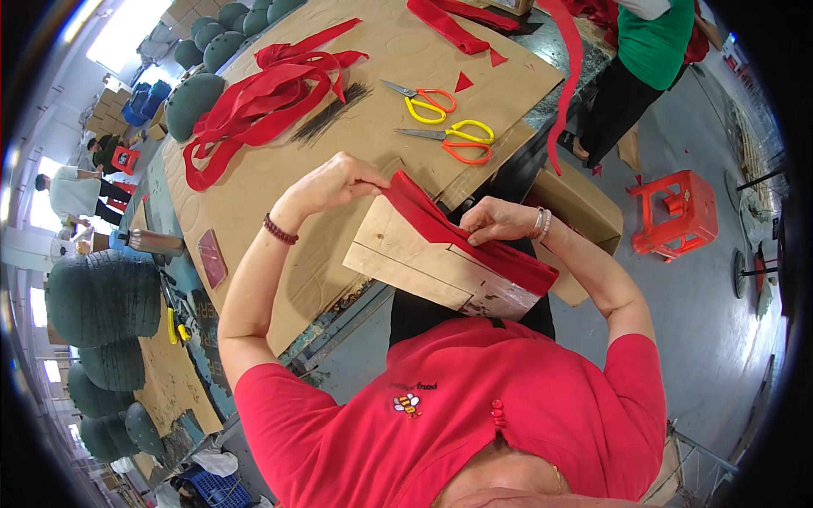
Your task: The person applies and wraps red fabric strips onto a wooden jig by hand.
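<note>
1. Head view: the left hand (334, 182) and right hand (495, 222) are apart, both pinching a red ribbon (449, 233) over a wooden board (406, 254).
2. Two scissors (436, 118) lie on the cardboard surface (279, 169) near a ribbon pile (262, 102).

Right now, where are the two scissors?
In the head view, both pairs of scissors lie side by side on the cardboard-covered table, beyond the hands, right of the pile of red ribbon and near the table's right edge.

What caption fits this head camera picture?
Left hand and right hand wrap red ribbon around a wooden board.
</note>
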Motion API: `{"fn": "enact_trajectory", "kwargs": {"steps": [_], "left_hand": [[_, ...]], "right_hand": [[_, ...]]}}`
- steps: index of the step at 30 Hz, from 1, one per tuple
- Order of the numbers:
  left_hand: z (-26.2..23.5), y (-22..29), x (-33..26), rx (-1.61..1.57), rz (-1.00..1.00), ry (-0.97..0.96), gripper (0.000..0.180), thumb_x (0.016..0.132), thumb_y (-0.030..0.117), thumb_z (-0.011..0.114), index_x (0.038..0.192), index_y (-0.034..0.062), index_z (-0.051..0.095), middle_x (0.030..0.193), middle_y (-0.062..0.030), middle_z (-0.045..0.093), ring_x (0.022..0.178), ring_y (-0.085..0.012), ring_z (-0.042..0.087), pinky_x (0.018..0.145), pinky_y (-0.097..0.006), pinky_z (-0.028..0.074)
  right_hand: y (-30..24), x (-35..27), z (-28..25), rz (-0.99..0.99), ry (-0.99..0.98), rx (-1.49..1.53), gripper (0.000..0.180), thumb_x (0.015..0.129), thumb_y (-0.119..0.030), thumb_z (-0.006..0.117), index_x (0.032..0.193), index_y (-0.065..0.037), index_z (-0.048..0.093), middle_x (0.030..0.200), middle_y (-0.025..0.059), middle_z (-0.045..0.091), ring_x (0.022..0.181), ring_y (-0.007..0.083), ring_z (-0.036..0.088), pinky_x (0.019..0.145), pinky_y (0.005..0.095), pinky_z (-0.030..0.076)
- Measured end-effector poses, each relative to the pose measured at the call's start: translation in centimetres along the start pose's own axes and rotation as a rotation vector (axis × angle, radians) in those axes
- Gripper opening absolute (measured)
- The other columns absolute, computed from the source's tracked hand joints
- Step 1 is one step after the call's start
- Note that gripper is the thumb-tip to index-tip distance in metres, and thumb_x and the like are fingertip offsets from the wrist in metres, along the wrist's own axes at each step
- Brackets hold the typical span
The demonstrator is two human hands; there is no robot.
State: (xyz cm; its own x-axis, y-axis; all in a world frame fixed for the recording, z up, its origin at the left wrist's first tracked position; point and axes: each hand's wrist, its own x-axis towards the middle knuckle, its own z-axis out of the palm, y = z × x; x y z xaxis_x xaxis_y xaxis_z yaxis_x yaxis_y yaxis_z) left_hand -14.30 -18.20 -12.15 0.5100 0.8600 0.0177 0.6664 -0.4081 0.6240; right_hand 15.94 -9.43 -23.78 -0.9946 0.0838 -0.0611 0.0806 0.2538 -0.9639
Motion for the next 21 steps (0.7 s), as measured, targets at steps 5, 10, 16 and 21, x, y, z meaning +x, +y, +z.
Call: {"fn": "enact_trajectory", "kwargs": {"steps": [5,10,16,21], "left_hand": [[0.6,1.2,-0.6,0.431,0.027,-0.113,0.012,0.080,0.006,0.063,0.089,-0.0015,0.060,0.082,-0.0157,0.061,0.079,-0.0354,0.061,0.070,-0.041,0.049],[0.9,1.6,-1.3,0.598,0.072,-0.161,0.011,0.081,0.008,0.059,0.078,-0.0007,0.052,0.075,-0.0149,0.055,0.076,-0.0331,0.059,0.067,-0.042,0.048],[1.1,1.5,-1.6,0.675,0.200,-0.211,0.010,0.075,0.007,0.059,0.076,0.0002,0.052,0.078,-0.0129,0.054,0.078,-0.0287,0.058,0.066,-0.039,0.050],[0.7,2.6,-1.3,0.712,0.278,-0.225,0.007,0.074,0.006,0.058,0.076,0.0012,0.055,0.079,-0.0104,0.058,0.081,-0.0268,0.061,0.067,-0.037,0.053]], "right_hand": [[0.5,0.5,0.3,-0.028,-0.004,-0.033,0.017,0.083,-0.009,0.066,0.076,0.001,0.055,0.057,-0.0020,0.042,0.056,0.0048,0.037,0.051,0.0264,0.033],[0.8,0.8,0.5,-0.050,-0.001,0.008,0.011,0.084,-0.009,0.066,0.083,0.001,0.061,0.060,-0.0022,0.047,0.058,0.0045,0.040,0.052,0.0252,0.035],[0.8,0.8,0.7,-0.047,-0.028,-0.050,0.011,0.083,-0.009,0.066,0.086,0.002,0.062,0.062,-0.0013,0.052,0.059,0.0049,0.044,0.054,0.0246,0.038],[0.5,0.3,0.6,-0.029,-0.046,-0.016,0.012,0.082,-0.008,0.067,0.085,0.002,0.061,0.062,-0.0004,0.050,0.059,0.0060,0.043,0.054,0.0256,0.037]]}}
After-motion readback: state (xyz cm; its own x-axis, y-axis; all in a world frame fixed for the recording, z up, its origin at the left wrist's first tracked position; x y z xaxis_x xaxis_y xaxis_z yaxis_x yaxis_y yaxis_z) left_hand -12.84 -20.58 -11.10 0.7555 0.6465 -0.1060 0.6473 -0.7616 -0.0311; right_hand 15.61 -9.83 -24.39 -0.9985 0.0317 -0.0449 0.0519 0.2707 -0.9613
